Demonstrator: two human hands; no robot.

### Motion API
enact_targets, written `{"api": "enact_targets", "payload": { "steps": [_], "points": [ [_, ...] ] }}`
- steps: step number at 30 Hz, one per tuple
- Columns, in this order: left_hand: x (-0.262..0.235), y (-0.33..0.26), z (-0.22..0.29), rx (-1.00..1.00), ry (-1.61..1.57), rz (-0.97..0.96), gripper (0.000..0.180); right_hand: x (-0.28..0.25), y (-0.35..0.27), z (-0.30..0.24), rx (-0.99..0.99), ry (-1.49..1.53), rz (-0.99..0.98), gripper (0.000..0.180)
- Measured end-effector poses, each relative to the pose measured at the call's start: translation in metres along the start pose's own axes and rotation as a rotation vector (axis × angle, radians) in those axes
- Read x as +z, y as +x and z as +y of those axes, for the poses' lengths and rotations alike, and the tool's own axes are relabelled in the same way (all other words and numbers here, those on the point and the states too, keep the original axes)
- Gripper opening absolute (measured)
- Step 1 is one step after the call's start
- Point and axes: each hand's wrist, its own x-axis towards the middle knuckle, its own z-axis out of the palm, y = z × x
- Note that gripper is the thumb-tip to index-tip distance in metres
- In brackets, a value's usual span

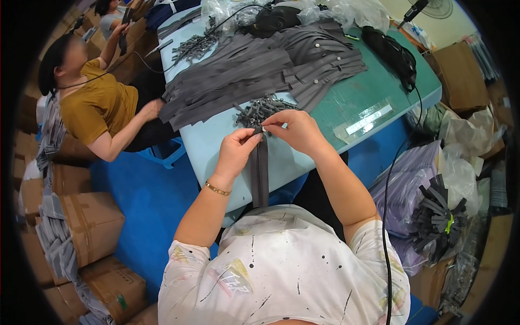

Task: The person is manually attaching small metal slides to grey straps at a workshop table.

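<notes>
A long dark grey zipper point(260, 173) hangs from my fingertips over the near edge of the table and down toward my lap. My left hand point(236, 151) pinches its upper end between thumb and fingers. Right beside that, my right hand point(299, 131) has thumb and forefinger closed at the same end, where a small shiny spot shows; what they hold is too small to make out. Just beyond my fingers lies a heap of small dark zipper pulls point(265, 110). Behind it, many flat grey zipper strips point(227, 76) are spread in overlapping layers.
A second heap of dark pulls point(195, 47) lies farther back. On the green tabletop point(346, 95) are a white strip point(369, 119) and a black bundle point(390, 54), its cable running down my right. A co-worker point(103, 103) sits at left. Cardboard boxes point(92, 225) and bagged strips point(406, 189) flank me.
</notes>
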Motion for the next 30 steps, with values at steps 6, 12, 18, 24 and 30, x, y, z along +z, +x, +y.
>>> {"api": "enact_targets", "payload": {
  "steps": [6, 12, 18, 24, 30],
  "points": [
    [0.005, -0.002, 0.011, 0.07, -0.117, 0.029, 0.012, 0.011, -0.002, 0.007, -0.023, 0.055, 0.106, 0.022],
    [0.004, -0.002, 0.017, 0.058, -0.289, 0.032, 0.012, 0.027, -0.008, 0.02, 0.29, 0.556, -0.043, 0.032],
    [0.0, -0.003, 0.026, -0.069, -0.472, -0.016, 0.024, 0.045, -0.009, 0.029, 0.369, 1.106, 0.084, 0.025],
    [-0.004, 0.006, 0.037, -0.087, -0.473, -0.092, 0.026, 0.051, -0.011, 0.016, 0.108, 1.08, 0.291, 0.02],
    [0.004, 0.005, 0.042, -0.029, -0.391, -0.049, 0.025, 0.039, -0.007, 0.011, 0.098, 1.056, 0.129, 0.017]
  ]
}}
